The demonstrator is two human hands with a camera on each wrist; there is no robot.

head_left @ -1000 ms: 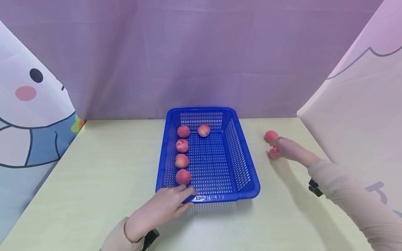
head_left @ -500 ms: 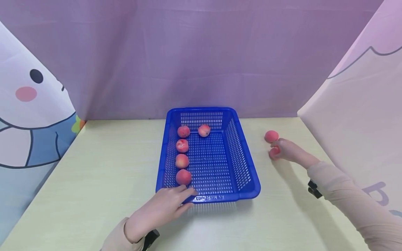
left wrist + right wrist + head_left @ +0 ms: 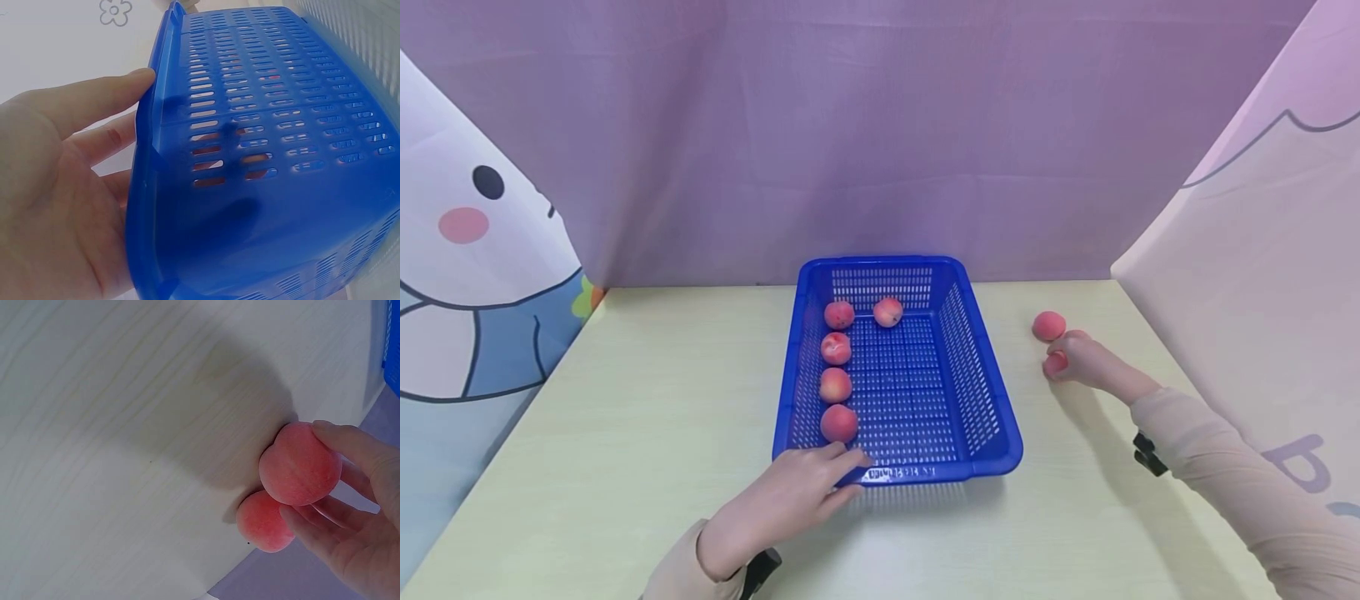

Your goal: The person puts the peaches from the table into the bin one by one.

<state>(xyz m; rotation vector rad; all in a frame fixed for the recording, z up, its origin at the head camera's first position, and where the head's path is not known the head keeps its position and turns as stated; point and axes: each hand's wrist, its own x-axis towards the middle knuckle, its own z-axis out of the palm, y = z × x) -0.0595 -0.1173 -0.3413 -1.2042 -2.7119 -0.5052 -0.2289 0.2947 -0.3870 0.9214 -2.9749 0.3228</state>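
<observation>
A blue plastic basket [image 3: 973,358] with slotted walls holds several red peaches [image 3: 836,385]; most form a row along its left side and one lies at the back. My left hand [image 3: 790,492] grips the basket's near rim at the left corner, thumb outside and fingers over the edge, as the left wrist view also shows [image 3: 69,187]. Right of the basket, my right hand [image 3: 1092,367] holds a peach [image 3: 300,465] between thumb and fingers, low over the tabletop. Close beside it lies another peach [image 3: 1048,325]. A bit of red shows behind the hand's knuckles in the head view.
The pale wood-grain table [image 3: 662,400] extends to both sides of the basket. A purple cloth backdrop [image 3: 880,133] hangs right behind the basket. Printed cloth panels [image 3: 1262,275] flank the table left and right.
My right hand has shifted slightly and its fingers have closed around the nearer peach. More of the farther peach shows now. My left hand and the basket stay in place.
</observation>
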